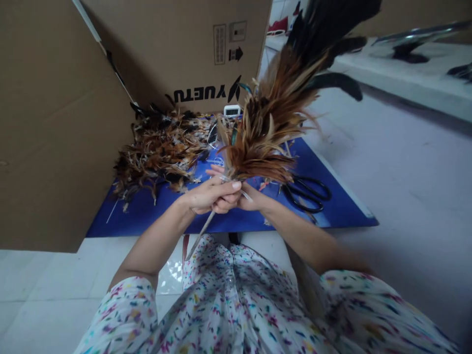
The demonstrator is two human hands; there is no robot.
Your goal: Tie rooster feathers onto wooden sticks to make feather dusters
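A feather duster [273, 113] of brown, orange and black feathers rises up and to the right from my hands. Its thin pale stick [201, 235] points down toward my lap. My left hand [212, 195] is closed round the stick just below the feathers. My right hand [254, 199] sits right behind it, fingers curled at the base of the feathers, where a pale strand crosses the stick. A heap of loose brown feathers [160, 150] lies on the blue mat [342, 209] to the left of my hands.
Black scissors [308, 191] lie on the mat at the right. A large cardboard box [177, 49] stands behind and a cardboard panel [55, 123] at the left. A small white device [232, 110] sits by the box. White tiled floor [405, 187] surrounds the mat.
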